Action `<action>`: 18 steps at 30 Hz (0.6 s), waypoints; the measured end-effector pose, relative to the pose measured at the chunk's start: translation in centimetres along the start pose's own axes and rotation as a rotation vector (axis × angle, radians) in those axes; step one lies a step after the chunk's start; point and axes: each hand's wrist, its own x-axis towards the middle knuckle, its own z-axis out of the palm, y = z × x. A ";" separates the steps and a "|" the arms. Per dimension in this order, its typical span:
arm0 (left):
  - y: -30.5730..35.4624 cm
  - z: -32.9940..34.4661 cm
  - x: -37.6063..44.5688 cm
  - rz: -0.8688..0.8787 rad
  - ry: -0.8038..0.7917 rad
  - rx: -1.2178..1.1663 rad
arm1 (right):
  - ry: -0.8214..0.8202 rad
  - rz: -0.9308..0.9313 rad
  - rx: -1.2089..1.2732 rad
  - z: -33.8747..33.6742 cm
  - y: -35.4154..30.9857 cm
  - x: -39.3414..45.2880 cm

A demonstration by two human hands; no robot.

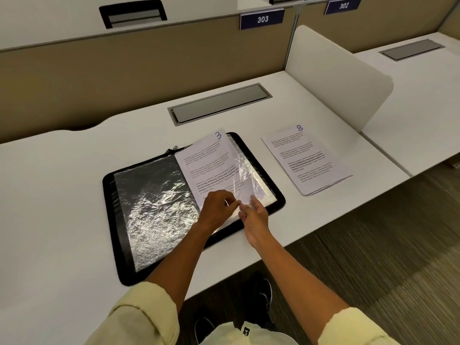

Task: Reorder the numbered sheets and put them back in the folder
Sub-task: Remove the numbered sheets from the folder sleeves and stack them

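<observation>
While the folder (117, 220) lies open, sheet 3 (211, 165) is pinched by the left hand (219, 207). The clear sleeve (251, 175) is pinched by the right hand (254, 217)

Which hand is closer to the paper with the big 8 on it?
The right hand. It sits at the folder's near right corner, with bare desk between it and the sheet marked 8. The left hand is farther away, gripping the sheet marked 3.
</observation>
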 end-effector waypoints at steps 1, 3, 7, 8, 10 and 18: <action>-0.1 0.0 0.0 -0.006 -0.007 0.000 | 0.014 -0.006 0.003 -0.1 0.0 0.2; -0.4 0.2 0.0 -0.013 -0.021 -0.005 | 0.040 -0.025 0.000 -0.3 0.1 0.7; -1.4 0.5 -0.1 0.001 -0.088 -0.025 | 0.049 -0.052 -0.023 -0.4 -0.3 0.8; -1.9 0.6 -0.2 0.005 -0.093 -0.021 | 0.045 -0.053 -0.022 -0.4 -0.5 0.8; -3.1 0.6 -0.5 -0.012 -0.074 0.008 | 0.034 -0.043 -0.004 -0.2 -0.8 0.8; -9.0 -0.8 -2.3 -0.063 -0.096 0.342 | -0.003 -0.024 -0.138 -0.3 0.2 1.9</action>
